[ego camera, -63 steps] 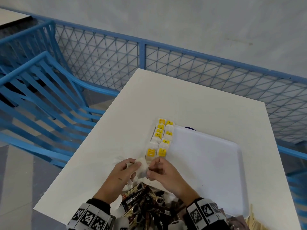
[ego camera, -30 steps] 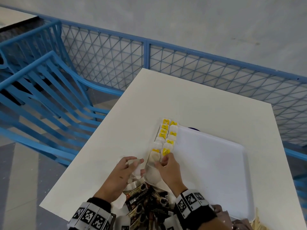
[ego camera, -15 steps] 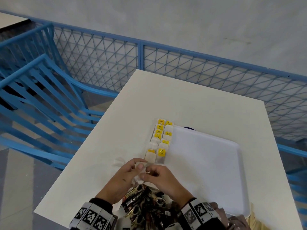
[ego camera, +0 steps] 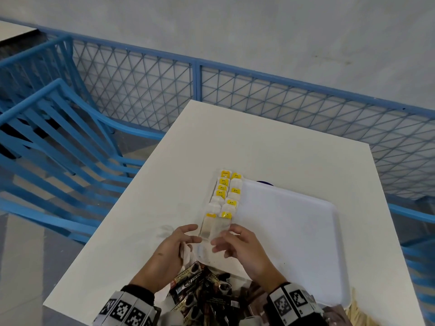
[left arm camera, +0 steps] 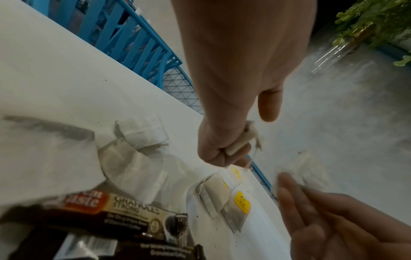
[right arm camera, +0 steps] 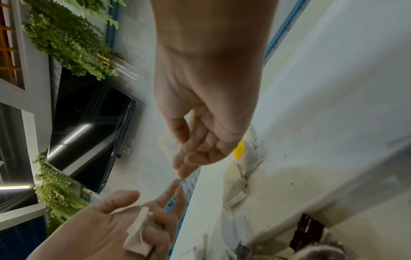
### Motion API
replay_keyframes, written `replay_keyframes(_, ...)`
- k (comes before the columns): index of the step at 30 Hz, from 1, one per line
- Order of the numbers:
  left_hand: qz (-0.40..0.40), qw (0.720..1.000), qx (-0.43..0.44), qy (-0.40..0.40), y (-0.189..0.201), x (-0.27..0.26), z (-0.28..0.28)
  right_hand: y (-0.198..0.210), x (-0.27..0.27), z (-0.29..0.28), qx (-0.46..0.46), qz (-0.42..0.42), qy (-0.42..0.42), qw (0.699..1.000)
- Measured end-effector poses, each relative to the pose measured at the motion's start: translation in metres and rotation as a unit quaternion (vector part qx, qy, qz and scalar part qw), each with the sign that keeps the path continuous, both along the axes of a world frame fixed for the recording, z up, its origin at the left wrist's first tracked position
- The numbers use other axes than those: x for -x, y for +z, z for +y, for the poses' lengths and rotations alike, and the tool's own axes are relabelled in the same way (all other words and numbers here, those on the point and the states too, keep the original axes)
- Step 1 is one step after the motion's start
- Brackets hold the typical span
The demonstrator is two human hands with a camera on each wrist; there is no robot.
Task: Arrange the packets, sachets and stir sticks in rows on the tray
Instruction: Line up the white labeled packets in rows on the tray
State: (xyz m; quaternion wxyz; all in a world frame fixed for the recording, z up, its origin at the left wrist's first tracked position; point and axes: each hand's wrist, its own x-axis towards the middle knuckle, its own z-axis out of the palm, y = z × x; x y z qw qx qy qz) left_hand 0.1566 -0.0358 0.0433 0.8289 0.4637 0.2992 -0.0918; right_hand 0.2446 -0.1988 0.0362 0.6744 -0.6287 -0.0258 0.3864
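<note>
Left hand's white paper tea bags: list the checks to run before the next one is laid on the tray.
1. Left hand grips the white paper tea bags: ok.
2. Right hand free, fingers relaxed: ok.
3. Two rows of yellow-tagged tea bags run straight along the left edge of the white plastic tray: ok.
4. Bare tray right of the rows: ok.
5. Nearest bag settled flat: cannot tell, blurred.
6. Dark coffee sachets in rows: not ok, heaped at the near edge.
</note>
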Motion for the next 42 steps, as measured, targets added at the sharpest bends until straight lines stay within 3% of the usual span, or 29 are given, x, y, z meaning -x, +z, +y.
replay_keyframes(3,-0.011,1.0,-0.014,-0.019,0.004,0.002,0.003,-0.002,-0.003,-0.005,-0.047,0.062,-0.024,0.997)
replay_keyframes(5,-0.005,0.995,-0.085,-0.05,0.002,0.004,0.004,-0.006,-0.004,-0.008,-0.048,0.081,-0.051,0.994)
replay_keyframes(7,0.003,0.987,-0.145,-0.075,0.0,0.005,0.005,-0.013,-0.004,-0.01,0.015,0.028,-0.065,0.997)
replay_keyframes(11,0.009,0.984,-0.162,-0.078,-0.005,0.004,0.004,-0.026,-0.007,-0.012,0.107,-0.063,-0.052,0.991)
replay_keyframes(17,0.022,0.976,-0.212,-0.045,-0.007,0.001,0.004,-0.035,-0.015,-0.008,0.114,-0.044,-0.09,0.988)
replay_keyframes(24,-0.003,0.972,-0.232,-0.04,-0.01,-0.008,0.007,-0.045,-0.026,0.002,0.139,-0.052,-0.06,0.987)
replay_keyframes(28,-0.012,0.975,-0.215,-0.044,-0.014,-0.016,0.008,-0.047,-0.031,0.003,0.215,-0.163,-0.024,0.963)
replay_keyframes(32,-0.012,0.969,-0.242,-0.057,-0.02,-0.027,0.007,-0.046,-0.035,0.005,0.288,-0.293,0.028,0.911)
replay_keyframes(36,-0.018,0.962,-0.259,-0.081,-0.028,-0.04,0.009,-0.046,-0.038,0.007,0.285,-0.311,0.036,0.906)
replay_keyframes(42,-0.042,0.931,-0.331,-0.148,-0.037,-0.054,0.013,-0.042,-0.037,0.009,0.258,-0.342,0.069,0.901)
